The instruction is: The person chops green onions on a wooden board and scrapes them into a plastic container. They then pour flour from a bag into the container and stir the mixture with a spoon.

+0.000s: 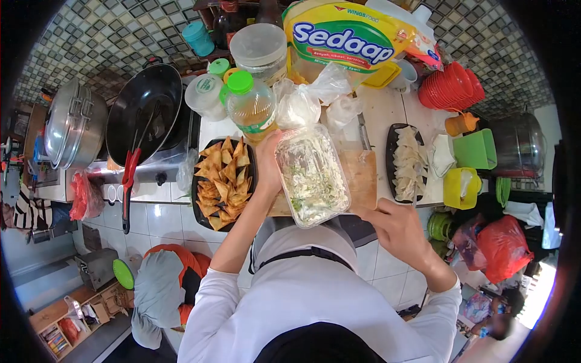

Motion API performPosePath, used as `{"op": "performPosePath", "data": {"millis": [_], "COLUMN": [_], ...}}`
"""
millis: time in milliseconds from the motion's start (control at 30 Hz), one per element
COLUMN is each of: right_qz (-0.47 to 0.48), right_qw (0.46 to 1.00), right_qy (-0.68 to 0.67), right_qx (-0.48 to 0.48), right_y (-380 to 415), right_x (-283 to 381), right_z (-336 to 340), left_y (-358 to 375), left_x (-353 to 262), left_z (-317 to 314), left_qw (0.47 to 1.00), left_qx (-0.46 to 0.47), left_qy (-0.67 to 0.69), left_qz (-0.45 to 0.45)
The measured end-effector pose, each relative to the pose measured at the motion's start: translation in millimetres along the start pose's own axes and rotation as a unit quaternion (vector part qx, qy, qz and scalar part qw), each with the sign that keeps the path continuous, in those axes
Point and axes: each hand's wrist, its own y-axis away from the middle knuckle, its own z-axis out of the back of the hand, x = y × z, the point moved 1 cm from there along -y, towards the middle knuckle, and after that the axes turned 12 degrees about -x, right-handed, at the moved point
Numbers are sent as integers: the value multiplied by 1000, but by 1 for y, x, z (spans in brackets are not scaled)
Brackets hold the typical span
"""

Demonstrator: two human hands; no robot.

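Observation:
A clear rectangular plastic container [312, 175] is tilted toward me above the counter, its walls smeared white, with a pale filling flecked with green inside. My left hand [270, 164] is closed around its left side. Close to the container's lower right corner is my right hand [396, 228], fingers curled in and index finger reaching toward the corner; what it holds, if anything, is hidden. Under the container lies a wooden board [361, 180]. Golden fried triangular pastries [221, 184] fill a black tray on the left. Pale unfried folded dumplings [409, 163] lie on a dark tray on the right.
Behind the container stand an oil bottle [249, 106], plastic bags [299, 106] and a yellow Sedaap pouch [345, 39]. A black wok [145, 109] with red-handled tongs [129, 175] is left; red bowls [448, 88] and a green box [475, 150] are right. Another person [160, 290] is at lower left.

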Motion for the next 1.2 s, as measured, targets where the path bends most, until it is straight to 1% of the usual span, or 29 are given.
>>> {"op": "performPosePath", "data": {"millis": [67,133,167,233,333,400,500,533,600,667,733,800,867,933,1000,1067,1133,1200], "right_qz": [12,24,19,12,-7,-35,-32,-34,-44,-46,-47,-80,-73,-64,-46,-61,-75,-95], "right_qw": [1000,999,998,997,999,999,998,998,998,998,998,991,992,993,998,996,994,985], "right_qy": [14,28,50,71,33,-26,-46,-46,-25,-25,-25,-59,-57,-57,-22,-38,-56,-80], "right_qx": [9,17,20,23,6,-34,-21,-22,-42,-44,-45,-90,-87,-85,-46,-54,-58,-118], "right_y": [4,6,6,6,2,2,3,2,-1,-4,-8,-11,-13,-13,-13,-16,-17,-20], "right_x": [3,4,3,2,4,5,9,10,10,11,15,19,23,19,14,11,13,17], "right_z": [-6,-18,-27,-31,-23,-17,-24,-29,-39,-29,-17,-8,-16,-27,-39,-29,-23,-20], "left_y": [-1,-4,-4,0,-4,-6,-8,-7,-4,-4,-5,-1,2,2,3,3,5,6], "left_x": [2,3,3,-4,0,4,7,7,4,3,4,2,0,-2,-3,-4,-5,-5], "left_z": [-1,1,2,-3,4,6,5,4,1,3,4,0,-2,-2,-2,-2,-4,-5], "left_qw": [1000,998,998,1000,999,999,1000,999,1000,1000,999,999,1000,999,999,999,999,999], "left_qx": [5,8,9,-7,18,12,0,-6,-3,-3,-11,-9,-6,-3,-7,-11,-10,-8], "left_qy": [14,-39,-39,-8,-36,-31,-19,-12,-14,-17,-22,-17,-13,-33,-33,-32,-32,-24], "left_qz": [10,-58,-58,-2,-5,-9,-23,-34,-26,-18,-35,-31,-26,-39,-34,-27,-42,-30]}}
